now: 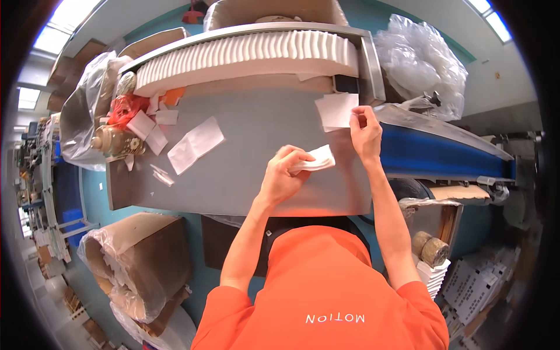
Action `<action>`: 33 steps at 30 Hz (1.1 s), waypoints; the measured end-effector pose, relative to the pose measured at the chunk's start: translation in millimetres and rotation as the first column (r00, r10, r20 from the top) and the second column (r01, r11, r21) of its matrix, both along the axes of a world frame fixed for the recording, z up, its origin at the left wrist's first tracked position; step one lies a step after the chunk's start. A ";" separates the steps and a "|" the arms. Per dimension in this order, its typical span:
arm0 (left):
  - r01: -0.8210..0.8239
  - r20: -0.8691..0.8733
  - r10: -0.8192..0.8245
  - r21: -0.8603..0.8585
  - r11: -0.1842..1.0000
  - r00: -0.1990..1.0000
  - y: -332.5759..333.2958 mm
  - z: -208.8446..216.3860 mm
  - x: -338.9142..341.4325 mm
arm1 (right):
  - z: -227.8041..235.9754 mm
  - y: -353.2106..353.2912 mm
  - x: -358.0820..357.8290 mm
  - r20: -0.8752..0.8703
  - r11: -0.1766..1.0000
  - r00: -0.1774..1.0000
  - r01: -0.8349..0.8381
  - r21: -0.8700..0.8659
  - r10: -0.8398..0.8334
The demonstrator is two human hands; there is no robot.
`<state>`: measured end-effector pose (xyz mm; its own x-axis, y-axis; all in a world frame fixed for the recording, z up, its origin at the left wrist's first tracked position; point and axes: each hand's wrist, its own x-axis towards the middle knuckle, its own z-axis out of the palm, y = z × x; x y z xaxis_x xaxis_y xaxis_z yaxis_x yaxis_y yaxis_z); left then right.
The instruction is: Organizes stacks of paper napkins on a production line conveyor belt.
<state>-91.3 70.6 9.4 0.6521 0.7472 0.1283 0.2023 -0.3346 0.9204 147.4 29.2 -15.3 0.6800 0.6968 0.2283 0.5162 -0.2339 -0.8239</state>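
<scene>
left hand (pixel 284 175): fingers and thumb pinching a folded white wad (pixel 315 158), held over the front right part of the grey counter (pixel 256 125). right hand (pixel 366 135): thumb and forefinger bent together at the right edge of some overlapping white sheets (pixel 337 112); cannot tell whether they grip a sheet. these sheets lie at the counter's right side, beyond the wad. left of the wad, well apart: a loose white sheet (pixel 195 146), flat, set askew. farther left: small white pieces, a see-through jar (pixel 119 142) lying tilted, a red plastic bag (pixel 125 111). along the back: a long curved row of folded white sheets (pixel 245 63), packed upright. right of the counter: a blue belt (pixel 440 153). floor, front left: an open cardboard box (pixel 149 251).
</scene>
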 end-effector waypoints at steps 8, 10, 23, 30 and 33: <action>0.135 0.015 -0.138 0.134 0.982 0.990 9.8 21.0 20.3 | 60.8 -48.1 -17.8 -0.947 0.963 0.318 -0.267 -0.039 0.050; 0.204 0.013 -0.207 0.111 0.973 0.978 13.2 18.3 20.8 | 54.1 -65.4 -12.3 -0.725 0.886 0.635 -0.458 -0.076 0.266; 0.186 0.284 -0.082 -0.361 0.914 0.955 -15.6 -27.9 39.8 | -6.0 -78.8 -72.3 -0.580 0.884 0.674 -0.272 0.380 0.457; 0.163 0.303 -0.045 -0.375 0.913 0.952 -22.3 -45.1 42.9 | -23.3 -75.5 -72.9 -0.394 0.891 0.823 -0.268 0.366 0.409; 0.093 0.263 -0.005 -0.323 0.942 0.965 -20.2 -44.8 38.5 | -39.0 -69.4 -74.0 -0.558 0.903 0.722 -0.235 0.359 0.410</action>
<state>-52.8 50.4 -35.4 0.6670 0.7435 0.0474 -0.0627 -0.0073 0.9980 73.4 -40.1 -54.3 0.4759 0.8785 0.0418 -0.1092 0.1061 -0.9883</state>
